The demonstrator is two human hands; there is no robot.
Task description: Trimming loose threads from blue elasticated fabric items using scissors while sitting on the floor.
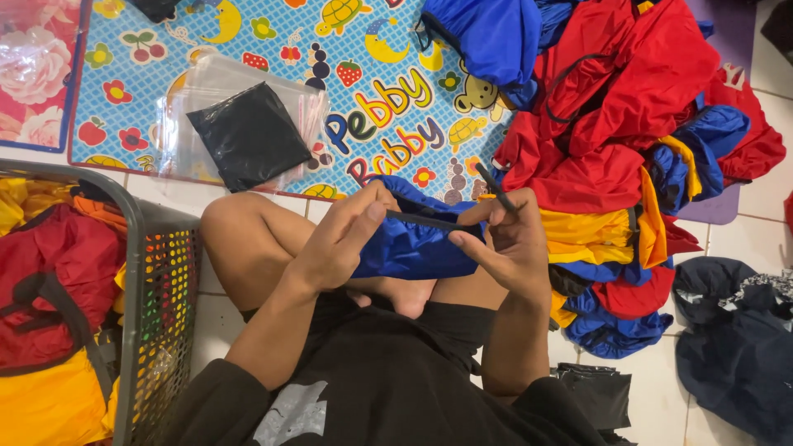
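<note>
Head view: both hands' fingers apparently pinch blue pouch's black strap.

That blue pouch looks like thin, slightly shiny nylony cloth with a matt black strap, same slick fabric as the red, blue and yellow pile just beside it, plus glossy clear plastic bags on the smooth mat.

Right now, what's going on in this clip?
A person sits cross-legged on a tiled floor, working a blue fabric bag in their lap. The left hand grips its edge, while the right hand pulls a black drawstring along the opening. A pile of red, blue and yellow fabric items lies to the right; a grey basket of similar ones stands left.
</note>
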